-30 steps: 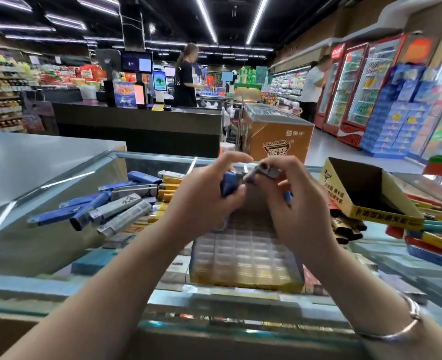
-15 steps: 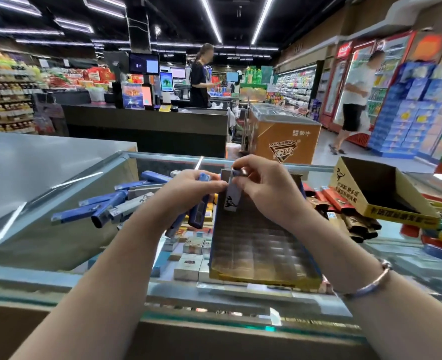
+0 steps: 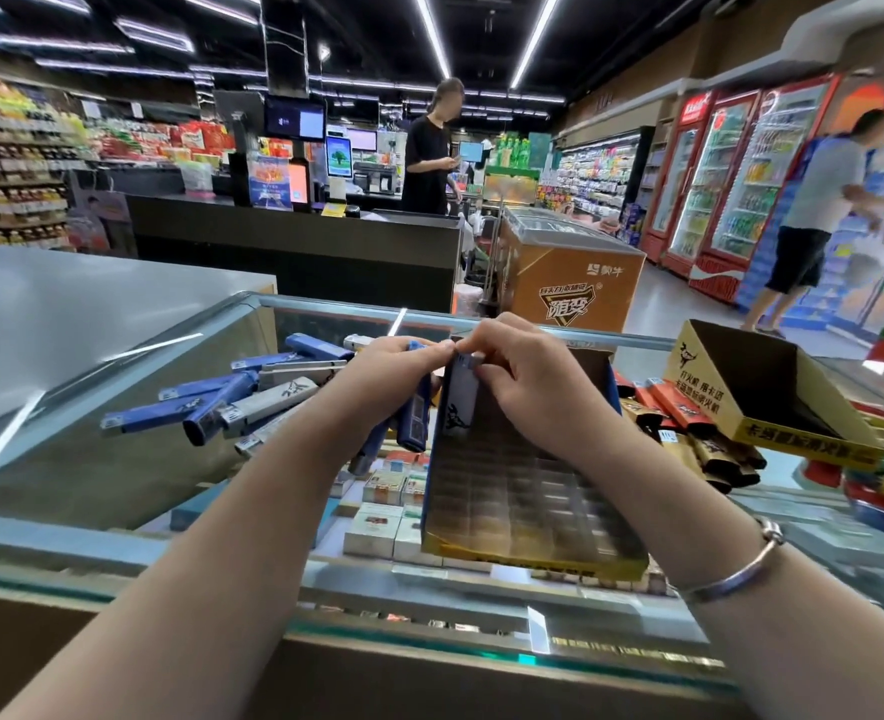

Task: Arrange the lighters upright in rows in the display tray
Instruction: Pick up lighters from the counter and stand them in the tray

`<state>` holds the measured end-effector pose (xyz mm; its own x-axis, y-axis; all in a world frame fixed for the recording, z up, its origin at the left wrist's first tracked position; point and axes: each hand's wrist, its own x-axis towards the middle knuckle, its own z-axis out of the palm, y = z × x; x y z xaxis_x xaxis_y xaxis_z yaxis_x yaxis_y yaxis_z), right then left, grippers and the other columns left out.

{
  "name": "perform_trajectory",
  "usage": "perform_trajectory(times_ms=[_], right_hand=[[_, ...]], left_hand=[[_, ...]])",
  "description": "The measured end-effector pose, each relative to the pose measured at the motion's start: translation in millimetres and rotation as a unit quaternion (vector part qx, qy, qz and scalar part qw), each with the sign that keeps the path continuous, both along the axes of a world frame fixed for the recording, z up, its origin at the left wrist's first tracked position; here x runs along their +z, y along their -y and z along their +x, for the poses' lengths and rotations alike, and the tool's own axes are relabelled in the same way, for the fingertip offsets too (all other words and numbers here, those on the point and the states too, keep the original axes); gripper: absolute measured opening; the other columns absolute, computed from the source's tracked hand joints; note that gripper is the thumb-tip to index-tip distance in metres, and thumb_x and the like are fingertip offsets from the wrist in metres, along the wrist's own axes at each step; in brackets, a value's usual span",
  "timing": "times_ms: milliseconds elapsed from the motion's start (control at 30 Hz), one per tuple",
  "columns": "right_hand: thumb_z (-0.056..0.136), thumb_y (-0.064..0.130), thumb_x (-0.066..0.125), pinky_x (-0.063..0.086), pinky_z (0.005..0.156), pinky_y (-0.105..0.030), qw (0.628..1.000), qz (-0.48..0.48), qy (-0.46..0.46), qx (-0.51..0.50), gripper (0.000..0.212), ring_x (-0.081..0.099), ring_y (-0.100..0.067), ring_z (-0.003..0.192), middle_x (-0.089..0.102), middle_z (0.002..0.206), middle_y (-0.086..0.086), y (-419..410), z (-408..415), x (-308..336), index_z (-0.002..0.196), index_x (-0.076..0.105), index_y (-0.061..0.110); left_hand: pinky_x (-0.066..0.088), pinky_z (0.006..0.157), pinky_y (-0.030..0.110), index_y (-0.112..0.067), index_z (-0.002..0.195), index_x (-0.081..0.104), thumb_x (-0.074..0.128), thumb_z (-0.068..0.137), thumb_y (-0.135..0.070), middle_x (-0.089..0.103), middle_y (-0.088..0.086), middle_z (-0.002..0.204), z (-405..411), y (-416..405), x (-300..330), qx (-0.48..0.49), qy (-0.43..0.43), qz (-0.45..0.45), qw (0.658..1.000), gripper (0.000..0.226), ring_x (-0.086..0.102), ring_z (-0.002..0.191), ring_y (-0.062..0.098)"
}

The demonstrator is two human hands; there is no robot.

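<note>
The display tray (image 3: 528,517) lies on the glass bench (image 3: 91,459), its yellow near rim close to the bench's near edge and its blue left wall running far-to-near. Most of its gridded cells stand open between the near rim and the hands. At its far left corner a pale grey lighter (image 3: 459,402) stands upright, long axis vertical, cap up, its foot in a cell. The right hand (image 3: 538,387) pinches the top of this lighter, fingers curled. The left hand (image 3: 393,374) grips blue lighters (image 3: 413,418) just left of the tray wall; they hang long axis near vertical, slightly tilted. Its fingertips meet the right hand's at the grey lighter's top. Left on the bench a loose heap of blue and grey lighters (image 3: 232,402) lies flat, pointing left and right. Right of the tray lie red and brown lighters (image 3: 689,423) beside an empty yellow carton (image 3: 814,439).
</note>
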<state>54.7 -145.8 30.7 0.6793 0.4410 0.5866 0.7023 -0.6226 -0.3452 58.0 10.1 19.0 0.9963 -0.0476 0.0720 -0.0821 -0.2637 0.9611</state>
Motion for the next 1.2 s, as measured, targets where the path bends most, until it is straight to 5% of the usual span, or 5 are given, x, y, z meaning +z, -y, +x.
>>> perform_trajectory(times_ms=[300, 533, 767, 933, 1200], right_hand=[[0.088, 0.005, 0.058, 0.040, 0.087, -0.017, 1.000, -0.025, 0.007, -0.015, 0.045, 0.051, -0.007, 0.098, 0.053, 0.115, 0.002, 10, -9, -6, 0.132, 0.050, 0.014], [0.081, 0.019, 0.069, 0.052, 0.065, -0.021, 0.976, 0.171, -0.106, 0.085, 0.027, 0.060, -0.011, 0.068, 0.065, 0.078, -0.002, 14, -27, 3, 0.104, 0.058, 0.029], [0.080, 0.006, 0.070, 0.046, 0.061, -0.016, 0.962, 0.185, -0.161, 0.124, 0.038, 0.057, -0.003, 0.063, 0.064, 0.078, -0.007, 12, -32, 4, 0.112, 0.056, 0.019], [0.086, 0.001, 0.061, 0.052, 0.079, -0.040, 0.933, 0.247, -0.220, 0.142, 0.034, 0.065, -0.027, 0.081, 0.068, 0.086, -0.013, 20, -29, 7, 0.113, 0.050, 0.019], [0.084, 0.033, 0.064, 0.052, 0.061, -0.023, 0.965, 0.239, -0.058, 0.085, 0.020, 0.060, -0.014, 0.072, 0.062, 0.082, 0.005, 21, -32, 8, 0.102, 0.057, 0.035]], left_hand=[[0.047, 0.054, 0.025, -0.021, 0.089, 0.064, 0.051, 0.090, -0.045, 0.059, -0.003, 0.064, -2, -1, 4, 0.040, 0.037, -0.098, 0.994, 0.028, 0.055, 0.057, 0.010], [0.035, 0.033, 0.016, -0.013, 0.082, 0.053, 0.065, 0.065, -0.054, 0.058, -0.003, 0.053, -4, -3, 7, -0.006, 0.108, -0.184, 0.977, 0.046, 0.048, 0.040, 0.007], [0.035, 0.036, 0.015, -0.018, 0.081, 0.058, 0.079, 0.064, -0.046, 0.060, -0.002, 0.060, -11, 3, 7, -0.095, 0.161, -0.171, 0.967, 0.039, 0.047, 0.042, 0.005], [0.036, 0.038, 0.013, -0.020, 0.099, 0.064, 0.075, 0.068, -0.026, 0.068, 0.001, 0.089, -17, 2, 11, -0.205, 0.132, -0.221, 0.944, 0.034, 0.055, 0.057, 0.005], [0.040, 0.047, 0.011, -0.018, 0.076, 0.063, 0.075, 0.060, -0.040, 0.060, -0.009, 0.060, -20, 15, 5, -0.071, 0.268, -0.053, 0.959, 0.030, 0.048, 0.048, -0.001]])
